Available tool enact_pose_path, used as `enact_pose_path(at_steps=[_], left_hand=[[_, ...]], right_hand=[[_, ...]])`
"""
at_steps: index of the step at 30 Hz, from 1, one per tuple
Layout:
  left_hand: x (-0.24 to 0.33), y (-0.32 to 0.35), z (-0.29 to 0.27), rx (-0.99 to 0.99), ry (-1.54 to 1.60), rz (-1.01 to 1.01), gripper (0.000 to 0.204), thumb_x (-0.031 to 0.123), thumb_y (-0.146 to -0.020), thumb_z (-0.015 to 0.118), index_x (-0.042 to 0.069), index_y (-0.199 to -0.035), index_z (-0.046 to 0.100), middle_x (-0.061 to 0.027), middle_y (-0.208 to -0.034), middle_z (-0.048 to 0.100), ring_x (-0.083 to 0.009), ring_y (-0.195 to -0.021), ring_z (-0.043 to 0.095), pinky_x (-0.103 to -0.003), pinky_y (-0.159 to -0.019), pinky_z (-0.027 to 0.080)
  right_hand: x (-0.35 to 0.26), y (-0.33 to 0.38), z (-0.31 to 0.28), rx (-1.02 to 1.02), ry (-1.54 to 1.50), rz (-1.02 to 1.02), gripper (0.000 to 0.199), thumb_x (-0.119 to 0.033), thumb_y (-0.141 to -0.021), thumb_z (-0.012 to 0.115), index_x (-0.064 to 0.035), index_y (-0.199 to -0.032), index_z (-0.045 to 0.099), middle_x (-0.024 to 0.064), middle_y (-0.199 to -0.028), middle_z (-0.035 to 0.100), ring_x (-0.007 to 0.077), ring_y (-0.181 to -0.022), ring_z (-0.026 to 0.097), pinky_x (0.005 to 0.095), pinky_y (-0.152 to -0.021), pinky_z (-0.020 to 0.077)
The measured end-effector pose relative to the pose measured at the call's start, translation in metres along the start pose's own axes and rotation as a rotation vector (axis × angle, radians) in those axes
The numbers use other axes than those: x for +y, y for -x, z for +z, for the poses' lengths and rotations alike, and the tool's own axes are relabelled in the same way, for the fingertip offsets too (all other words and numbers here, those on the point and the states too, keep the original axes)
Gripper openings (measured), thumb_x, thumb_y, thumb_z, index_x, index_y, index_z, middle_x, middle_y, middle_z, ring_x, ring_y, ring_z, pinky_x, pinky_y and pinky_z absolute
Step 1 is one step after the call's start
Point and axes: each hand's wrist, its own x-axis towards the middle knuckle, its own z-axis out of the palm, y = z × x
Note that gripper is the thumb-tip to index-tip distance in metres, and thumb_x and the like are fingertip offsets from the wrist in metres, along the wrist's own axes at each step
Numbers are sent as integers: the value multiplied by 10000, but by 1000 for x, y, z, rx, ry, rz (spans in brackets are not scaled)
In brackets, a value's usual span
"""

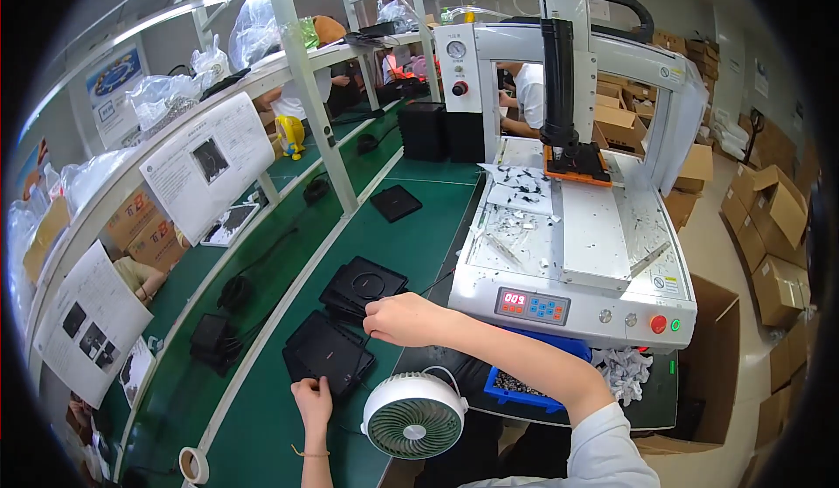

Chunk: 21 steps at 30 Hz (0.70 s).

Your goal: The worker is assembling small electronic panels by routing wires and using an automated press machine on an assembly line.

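black panels: likely light, stiff, slick, scratch-prone | take by edges | left hand, right hand: curled at edges, can't tell if gripping

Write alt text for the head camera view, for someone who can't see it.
A person's left hand and right hand are at flat black panels piled on a green bench. A white fan is close by, and a white machine with a lit display stands to the right.
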Motion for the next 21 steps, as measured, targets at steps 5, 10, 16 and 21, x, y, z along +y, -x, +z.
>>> enact_pose_path(at_steps=[5,10,16,21], left_hand=[[50,-7,-23,-70,95,-212,279,82,-833,693,-39,-1025,530,-207,-1053,461,-382,-908,544,-419,-813,479],[52,-11,-44,-21,223,8,271,65,-820,687,-5,-1048,560,-191,-1056,506,-375,-958,537,-420,-830,470],[-42,-36,-45,175,-31,12,229,147,-849,661,-8,-994,576,-207,-1010,540,-405,-948,508,-470,-837,436],[-205,-84,-84,301,-194,-536,432,357,-919,573,-60,-1030,549,-278,-1045,577,-466,-982,539,-541,-879,414]], right_hand=[[3,-7,6,13,40,-5,116,-176,-872,635,-60,-880,642,83,-873,604,291,-830,648,414,-706,538],[-2,-12,12,-43,141,-12,231,-195,-808,686,-86,-1007,641,81,-968,606,285,-935,629,420,-805,505],[-26,35,-38,-103,238,25,407,-183,-818,691,-90,-1200,584,81,-1123,609,271,-1033,597,391,-871,478],[-67,86,-90,-162,196,127,352,-197,-823,700,-94,-1151,626,73,-990,660,273,-905,640,387,-790,505]])
